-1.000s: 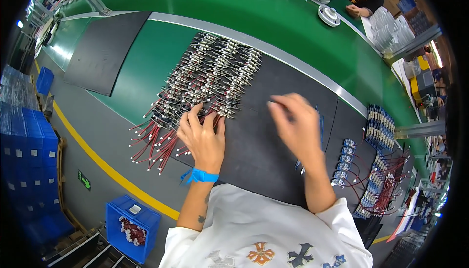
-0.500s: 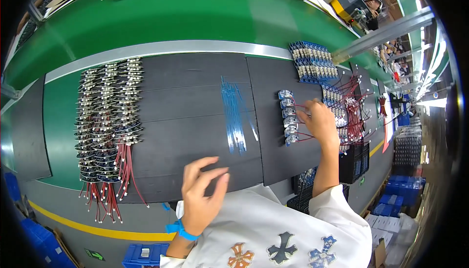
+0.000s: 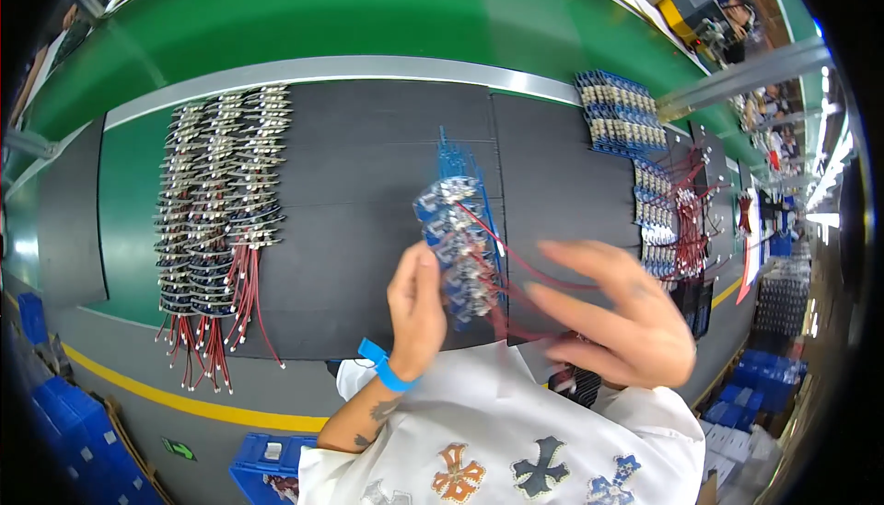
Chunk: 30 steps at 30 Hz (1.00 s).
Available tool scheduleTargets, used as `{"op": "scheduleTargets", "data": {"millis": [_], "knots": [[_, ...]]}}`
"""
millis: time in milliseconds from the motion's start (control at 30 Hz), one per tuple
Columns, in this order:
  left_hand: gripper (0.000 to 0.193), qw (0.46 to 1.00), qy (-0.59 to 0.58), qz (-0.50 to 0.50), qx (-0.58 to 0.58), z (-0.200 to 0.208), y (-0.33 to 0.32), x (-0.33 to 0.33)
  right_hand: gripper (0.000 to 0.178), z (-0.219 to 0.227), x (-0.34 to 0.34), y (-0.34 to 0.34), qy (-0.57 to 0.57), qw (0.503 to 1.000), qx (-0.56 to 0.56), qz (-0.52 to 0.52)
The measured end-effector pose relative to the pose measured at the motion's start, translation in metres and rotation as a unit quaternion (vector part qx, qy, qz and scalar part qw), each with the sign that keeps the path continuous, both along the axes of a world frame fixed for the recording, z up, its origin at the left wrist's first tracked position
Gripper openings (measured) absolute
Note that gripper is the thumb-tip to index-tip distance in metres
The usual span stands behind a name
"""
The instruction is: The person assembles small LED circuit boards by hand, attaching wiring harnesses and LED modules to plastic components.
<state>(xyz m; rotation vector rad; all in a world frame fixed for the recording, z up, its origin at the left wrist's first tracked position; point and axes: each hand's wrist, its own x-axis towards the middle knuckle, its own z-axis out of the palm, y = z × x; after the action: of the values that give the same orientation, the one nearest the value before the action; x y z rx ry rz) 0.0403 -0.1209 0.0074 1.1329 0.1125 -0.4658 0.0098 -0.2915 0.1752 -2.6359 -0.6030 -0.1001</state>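
Green worktop point(image 3: 368, 17) ran across the upper part of the frame, edged by a pale metal rail point(image 3: 350, 68), with dark mats point(image 3: 359, 229) below it. From my distant station I saw a cluster of circuit boards point(image 3: 453, 229), blurred, near the middle of the frame, over thin blue strips point(image 3: 454, 157). The left hand point(image 3: 419, 312), a blue band point(image 3: 391, 374) at its wrist, was at the cluster's lower left edge, fingers close together; I could not tell whether it gripped the boards. The right hand point(image 3: 626, 321), right of centre and blurred, had its fingers spread wide; red wires point(image 3: 552, 279) ran from the cluster toward it, and I could not make out whether it held any. Columns of dark boards point(image 3: 221, 201) with red leads point(image 3: 244, 289) filled the left. At upper right I saw blue boards point(image 3: 622, 114) in rows beside a metal post point(image 3: 755, 81).
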Motion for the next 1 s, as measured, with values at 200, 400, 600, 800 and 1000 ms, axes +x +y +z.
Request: {"op": "scheduleTargets", "data": {"millis": [200,400,600,800,1000], "knots": [[0.034,0.981,0.107,0.055,-0.150,-0.003,0.013,0.021,0.023,-0.058,-0.007,-0.023,0.130,0.906,0.285,-0.287],[0.028,0.998,-0.062,0.020,0.017,-0.007,0.030,0.030,0.024,-0.122,0.018,0.024,0.389,0.859,0.332,0.031],[0.021,0.992,-0.101,0.055,0.044,-0.005,0.036,0.016,0.024,-0.116,0.012,0.042,0.344,0.877,0.333,0.048],[0.029,0.999,0.014,0.042,0.023,0.012,0.040,0.017,0.017,-0.124,0.004,0.051,0.318,0.872,0.366,0.072],[0.034,0.999,0.038,-0.009,-0.038,0.015,0.045,0.021,0.016,-0.144,-0.006,0.058,0.294,0.838,0.443,0.118]]}}
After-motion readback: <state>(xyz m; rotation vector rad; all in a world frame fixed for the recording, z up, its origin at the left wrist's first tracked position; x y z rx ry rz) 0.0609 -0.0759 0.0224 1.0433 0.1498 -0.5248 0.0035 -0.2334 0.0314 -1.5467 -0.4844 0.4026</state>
